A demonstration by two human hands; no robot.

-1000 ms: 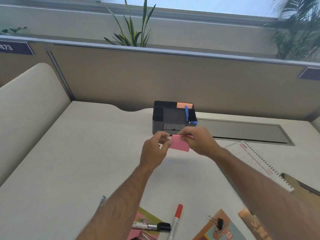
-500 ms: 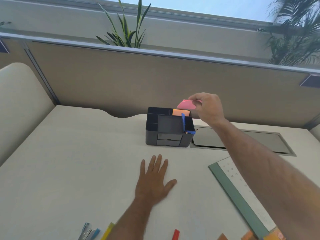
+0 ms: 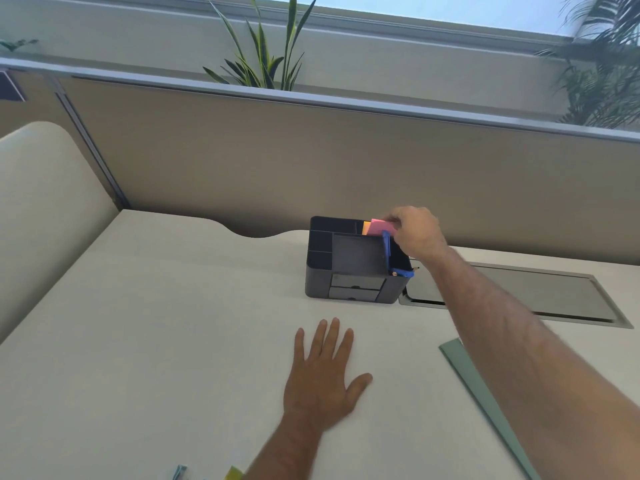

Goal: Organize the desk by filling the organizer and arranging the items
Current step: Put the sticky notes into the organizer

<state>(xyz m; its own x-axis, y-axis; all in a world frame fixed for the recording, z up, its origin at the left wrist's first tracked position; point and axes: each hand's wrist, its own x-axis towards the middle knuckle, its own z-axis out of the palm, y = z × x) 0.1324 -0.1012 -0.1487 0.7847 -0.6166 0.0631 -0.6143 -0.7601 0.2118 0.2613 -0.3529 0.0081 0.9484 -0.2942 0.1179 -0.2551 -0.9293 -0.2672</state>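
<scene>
Now filing notes | my right hand pinches the pink sticky pad, half inside the organizer back-right slot beside the orange pad | left hand flat, fingers spread on table | next, I judge: push down, release.

Honestly can't read anything here. There's a dark nameplate on the partition at far left, but it's cut off and shows no legible number or lettering.
</scene>
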